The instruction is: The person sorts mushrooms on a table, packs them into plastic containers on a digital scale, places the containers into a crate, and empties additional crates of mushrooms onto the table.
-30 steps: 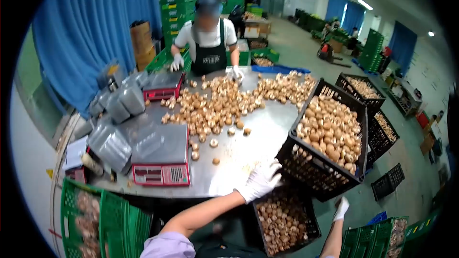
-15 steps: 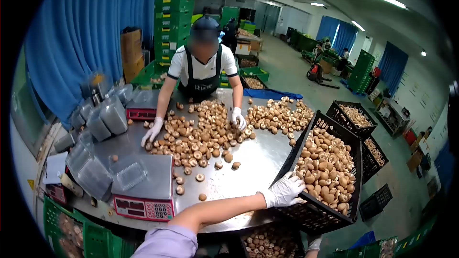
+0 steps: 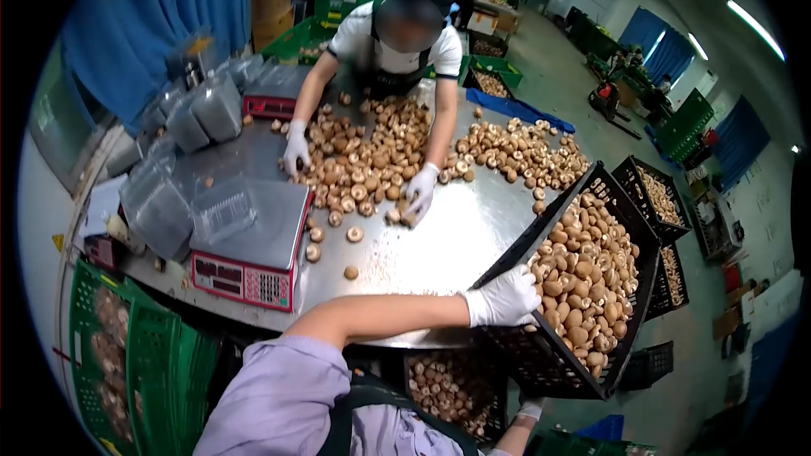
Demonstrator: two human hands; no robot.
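Note:
My left hand (image 3: 505, 295), in a white glove, is closed on the near-left rim of a black plastic crate (image 3: 528, 355). The crate is tilted and full of brown shiitake mushrooms (image 3: 585, 283), at the right edge of the steel table (image 3: 351, 283). Low at the crate's near end is my right hand (image 3: 531, 408); only the glove's wrist part shows, and its fingers are hidden behind the crate. Loose mushrooms (image 3: 372, 156) lie heaped across the table, where a co-worker's two gloved hands (image 3: 420, 190) are among them.
A red-and-silver scale (image 3: 245, 279) with a clear plastic tray (image 3: 224, 213) stands at the left, beside stacked clear containers (image 3: 156, 207). Green crates (image 3: 127, 355) are at lower left. Another crate of mushrooms (image 3: 452, 393) sits below the table edge. More black crates (image 3: 655, 194) stand at right.
My view has tipped downward, showing more of my body. The co-worker leans in, one hand drawing mushrooms toward the near side. My left hand stays on the crate.

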